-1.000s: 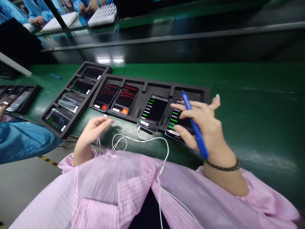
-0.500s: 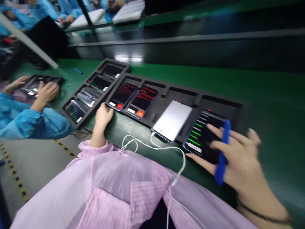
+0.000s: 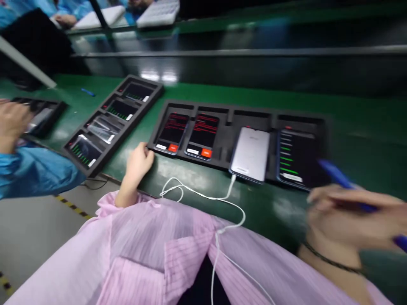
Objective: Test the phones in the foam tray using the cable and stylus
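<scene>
My left hand (image 3: pixel 137 166) has its fingers curled at the front left corner of a dark foam tray (image 3: pixel 222 163). In my right hand (image 3: pixel 352 216), blurred by motion, is a slim blue pen-like stick (image 3: pixel 338 174), held near the tray's right end. Closest to it lies a phone (image 3: pixel 299 156) with green lines on a dark screen. Left of that, a phone with a white screen (image 3: pixel 251 152) has a white cable (image 3: pixel 203 195) plugged into its lower end. Two phones with red text, one at the left end (image 3: pixel 173 131) and one beside it (image 3: pixel 203 134), fill the other slots.
A second tray (image 3: pixel 117 125) of phones lies angled to the left. Beyond it are a blue stick (image 3: pixel 88 92) and another tray (image 3: pixel 47 116) under a co-worker's hand (image 3: pixel 14 123). A raised ledge (image 3: pixel 222 53) runs along the back of the green table (image 3: pixel 359 123).
My right hand has lifted off the rightmost phone and moved right, turning the blue stick in its fingers. The white-screen phone sits straighter. The view has shifted, while my left hand stays at the tray corner.
</scene>
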`<state>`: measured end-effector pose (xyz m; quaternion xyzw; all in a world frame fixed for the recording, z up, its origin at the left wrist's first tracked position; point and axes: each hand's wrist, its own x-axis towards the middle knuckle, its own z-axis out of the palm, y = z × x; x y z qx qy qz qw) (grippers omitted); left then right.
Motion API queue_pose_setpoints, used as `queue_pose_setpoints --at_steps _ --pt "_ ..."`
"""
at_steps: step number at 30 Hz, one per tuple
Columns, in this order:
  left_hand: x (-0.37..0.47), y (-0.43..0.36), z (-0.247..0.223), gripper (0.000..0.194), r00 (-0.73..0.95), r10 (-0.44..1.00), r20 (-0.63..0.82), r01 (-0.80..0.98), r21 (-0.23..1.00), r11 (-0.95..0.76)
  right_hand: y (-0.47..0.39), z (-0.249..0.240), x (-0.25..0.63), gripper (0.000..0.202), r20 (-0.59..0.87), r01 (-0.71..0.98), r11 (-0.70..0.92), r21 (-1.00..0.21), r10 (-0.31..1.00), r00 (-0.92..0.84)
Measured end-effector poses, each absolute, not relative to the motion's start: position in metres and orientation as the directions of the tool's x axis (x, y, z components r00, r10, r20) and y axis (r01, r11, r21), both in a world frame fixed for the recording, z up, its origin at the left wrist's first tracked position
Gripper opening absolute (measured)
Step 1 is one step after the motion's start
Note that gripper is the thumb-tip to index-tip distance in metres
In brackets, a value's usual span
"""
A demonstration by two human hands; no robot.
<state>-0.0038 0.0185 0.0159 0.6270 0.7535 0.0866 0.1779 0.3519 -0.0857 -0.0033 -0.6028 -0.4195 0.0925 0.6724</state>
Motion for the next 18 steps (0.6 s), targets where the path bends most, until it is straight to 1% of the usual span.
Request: queue_pose_setpoints --at_steps 1,2,3,4,5,6,8,10,12,14,18 --pt "-0.006 0.023 0.014 0.042 -0.145 0.980 -0.134 0.913 0.365 0.185 -0.088 -0.001 0.346 0.078 0.431 0.332 0.276 -0.902 0.568 0.701" --pt "-0.007 0.027 0.011 0.044 -0.135 0.983 -0.122 0.906 0.387 0.172 -0.088 0.001 0.339 0.078 0.343 0.233 0.252 -0.939 0.640 0.687" --pt "-0.008 0.030 0.009 0.046 -0.133 0.985 -0.111 0.897 0.410 0.167 -0.086 0.002 0.332 0.081 0.225 0.136 0.179 -0.974 0.760 0.609" --pt "-0.008 0.032 0.007 0.048 -0.135 0.986 -0.101 0.885 0.435 0.166 -0.084 0.003 0.326 0.085 0.185 0.089 0.165 -0.982 0.781 0.597" --pt "-0.008 0.033 0.006 0.049 -0.142 0.986 -0.093 0.873 0.458 0.168 -0.082 0.002 0.320 0.085 0.156 0.067 0.143 -0.987 0.802 0.576" --pt "-0.008 0.033 0.005 0.050 -0.150 0.985 -0.082 0.863 0.475 0.171 -0.080 0.000 0.316 0.080 0.158 0.076 0.140 -0.987 0.803 0.574" --pt "-0.006 0.031 0.005 0.052 -0.169 0.984 -0.064 0.860 0.478 0.179 -0.079 -0.004 0.311 0.061 0.212 0.144 0.156 -0.977 0.765 0.608" --pt "-0.004 0.029 0.006 0.054 -0.184 0.981 -0.057 0.874 0.447 0.189 -0.081 -0.009 0.310 0.041 0.247 0.203 0.151 -0.967 0.739 0.626" --pt "-0.001 0.029 0.008 0.053 -0.203 0.977 -0.064 0.889 0.407 0.211 -0.083 -0.011 0.312 0.026 0.240 0.223 0.124 -0.967 0.738 0.631" --pt "0.001 0.029 0.009 0.051 -0.219 0.973 -0.078 0.893 0.384 0.232 -0.085 -0.012 0.315 0.018 0.242 0.253 0.102 -0.962 0.748 0.618" --pt "0.006 0.031 0.012 0.049 -0.231 0.969 -0.089 0.903 0.351 0.248 -0.086 -0.015 0.322 0.005 0.301 0.359 0.108 -0.927 0.787 0.539"
